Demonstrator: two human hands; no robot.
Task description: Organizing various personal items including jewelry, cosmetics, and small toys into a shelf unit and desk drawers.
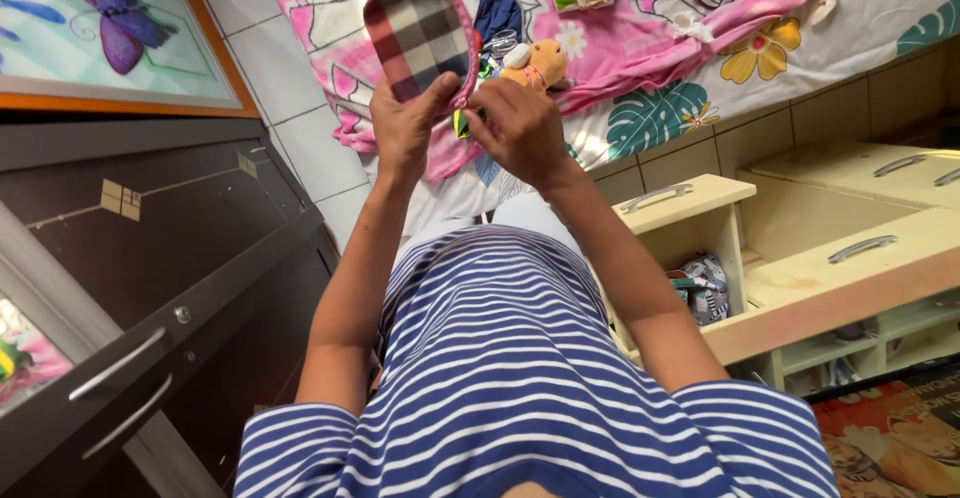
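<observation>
- Checked slipper with pink edging, held up in front of the person, above the floral bedsheet
- Left hand clamps its lower end, thumb across the sole
- Right hand pinches the pink rim, fingers together
- Small plush toy just behind
- Open cream drawer to the right

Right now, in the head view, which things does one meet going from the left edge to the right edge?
Butterfly picture → dark cabinet → left hand → checked slipper → right hand → open cream drawer → cream drawers with metal handles.
</observation>
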